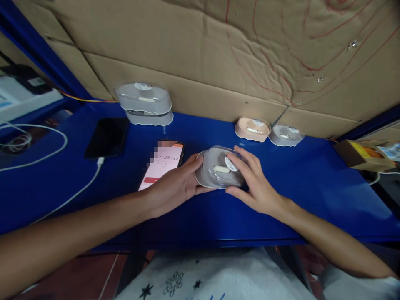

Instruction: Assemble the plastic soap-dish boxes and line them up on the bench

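Between my two hands is a grey oval container point(210, 170) with a clear plastic lid, a cream-coloured tab and a round white label on top. My left hand point(188, 180) is closed around its left end and underside, with the thumb on the rim. My right hand point(254, 183) grips the right end, its fingers lying over the lid beside the label and the thumb at the near edge. The lid seems to sit a little off the base, which sticks out at the left; whether it is fastened I cannot tell. The container is held above the blue table point(300, 208).
Two similar grey containers point(145, 100) are stacked at the back left. A peach container point(252, 129) and another grey one point(286, 135) stand at the back right. A lit phone point(162, 160), a dark phone point(106, 137) on a white cable point(84, 193), and a cardboard box point(359, 156) surround them.
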